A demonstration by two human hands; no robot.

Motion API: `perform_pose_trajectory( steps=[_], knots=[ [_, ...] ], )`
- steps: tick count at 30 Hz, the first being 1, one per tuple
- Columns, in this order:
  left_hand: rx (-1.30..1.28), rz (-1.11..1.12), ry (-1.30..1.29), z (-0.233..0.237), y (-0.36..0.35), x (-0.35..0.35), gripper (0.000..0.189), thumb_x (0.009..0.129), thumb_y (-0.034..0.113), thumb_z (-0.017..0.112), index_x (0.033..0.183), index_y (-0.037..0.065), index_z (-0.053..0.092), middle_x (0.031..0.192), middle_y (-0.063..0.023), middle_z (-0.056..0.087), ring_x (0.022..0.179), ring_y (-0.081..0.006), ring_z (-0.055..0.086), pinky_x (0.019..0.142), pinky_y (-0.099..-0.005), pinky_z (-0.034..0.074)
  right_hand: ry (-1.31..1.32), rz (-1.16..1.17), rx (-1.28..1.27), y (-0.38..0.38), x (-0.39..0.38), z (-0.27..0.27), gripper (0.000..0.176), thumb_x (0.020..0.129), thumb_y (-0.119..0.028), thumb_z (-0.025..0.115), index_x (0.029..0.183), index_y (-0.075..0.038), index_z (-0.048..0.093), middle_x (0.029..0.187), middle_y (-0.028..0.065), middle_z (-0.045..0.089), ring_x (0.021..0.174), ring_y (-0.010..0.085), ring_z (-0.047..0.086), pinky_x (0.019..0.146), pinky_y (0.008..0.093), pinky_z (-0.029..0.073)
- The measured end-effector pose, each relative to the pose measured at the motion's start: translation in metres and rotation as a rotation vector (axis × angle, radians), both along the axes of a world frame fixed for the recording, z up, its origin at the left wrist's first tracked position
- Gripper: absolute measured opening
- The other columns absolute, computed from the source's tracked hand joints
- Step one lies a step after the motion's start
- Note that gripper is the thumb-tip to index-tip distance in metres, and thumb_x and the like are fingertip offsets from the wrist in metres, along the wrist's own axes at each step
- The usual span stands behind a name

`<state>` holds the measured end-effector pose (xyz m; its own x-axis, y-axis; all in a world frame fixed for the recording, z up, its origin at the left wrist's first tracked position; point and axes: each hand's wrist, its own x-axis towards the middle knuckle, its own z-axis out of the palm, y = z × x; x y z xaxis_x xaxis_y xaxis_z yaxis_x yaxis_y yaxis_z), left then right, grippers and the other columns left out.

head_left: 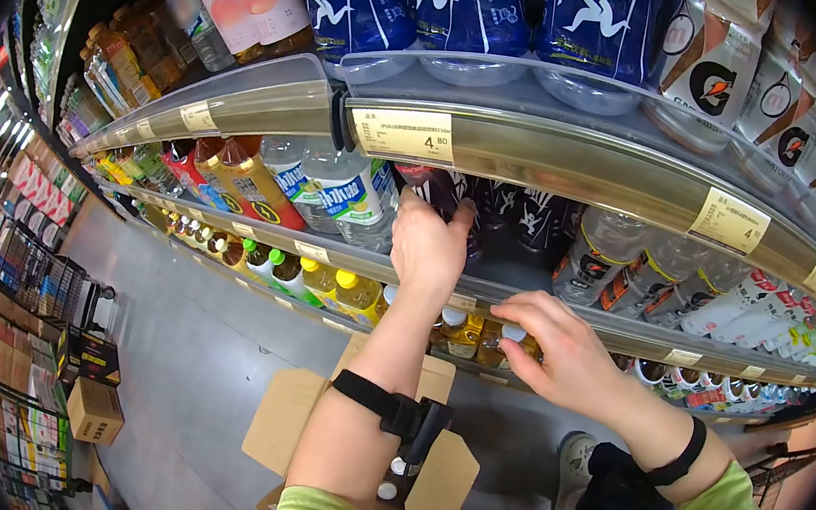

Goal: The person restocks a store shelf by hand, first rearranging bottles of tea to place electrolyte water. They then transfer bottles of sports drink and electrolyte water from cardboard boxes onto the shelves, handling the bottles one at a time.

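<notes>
My left hand (428,242) reaches into the middle shelf and grips a dark bottle (440,190) with a white runner logo. Clear water bottles (339,197) with blue labels stand just to its left. My right hand (563,348) rests on the front rail of that shelf (621,330), fingers curled over a white bottle cap (514,333) on the shelf below. Both wrists wear black bands. More dark runner-logo bottles (523,213) stand behind and to the right of my left hand.
The upper shelf (541,149) carries blue runner bottles (467,5) and sports drink bottles (712,63), with price tags (404,134) on its rail. An open cardboard box (308,425) lies on the floor below my arms. Racks (15,351) and a small box (94,411) stand at left.
</notes>
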<state>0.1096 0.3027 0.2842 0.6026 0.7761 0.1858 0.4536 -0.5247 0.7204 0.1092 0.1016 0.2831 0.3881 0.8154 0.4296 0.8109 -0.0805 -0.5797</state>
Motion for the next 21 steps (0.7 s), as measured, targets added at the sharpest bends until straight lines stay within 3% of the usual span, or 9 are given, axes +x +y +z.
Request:
perform_pose_trajectory(
  steps=[14,16,21],
  knots=[
    [0.247,0.002,-0.037,-0.010,0.016,0.013,0.054,0.081,0.037,0.070,0.111,-0.003,0.050,0.103,-0.0272,0.064,0.095,-0.0445,0.061,0.083,-0.0497,0.048,-0.062,-0.115,0.001,0.030,0.017,-0.026,0.032,0.084,-0.009,0.061,0.114,0.003,0.054,0.112,0.0161,0.054,0.106,0.0347,0.054,0.090,0.0417,0.047],
    [0.263,-0.010,-0.007,-0.011,0.016,0.016,0.068,0.082,0.036,0.070,0.125,-0.009,0.043,0.107,-0.0252,0.061,0.099,-0.0406,0.060,0.081,-0.0478,0.050,-0.063,-0.132,0.006,0.033,0.016,-0.029,0.033,0.084,-0.009,0.061,0.115,0.003,0.053,0.114,0.0168,0.054,0.108,0.0351,0.054,0.091,0.0418,0.047],
    [0.293,-0.001,-0.064,-0.017,0.016,0.018,0.071,0.082,0.037,0.070,0.128,-0.009,0.041,0.106,-0.0250,0.061,0.098,-0.0401,0.060,0.081,-0.0470,0.050,-0.057,-0.166,-0.011,0.040,0.021,-0.040,0.037,0.084,-0.009,0.061,0.118,0.004,0.052,0.122,0.0204,0.051,0.114,0.0372,0.051,0.095,0.0424,0.046]
  ],
)
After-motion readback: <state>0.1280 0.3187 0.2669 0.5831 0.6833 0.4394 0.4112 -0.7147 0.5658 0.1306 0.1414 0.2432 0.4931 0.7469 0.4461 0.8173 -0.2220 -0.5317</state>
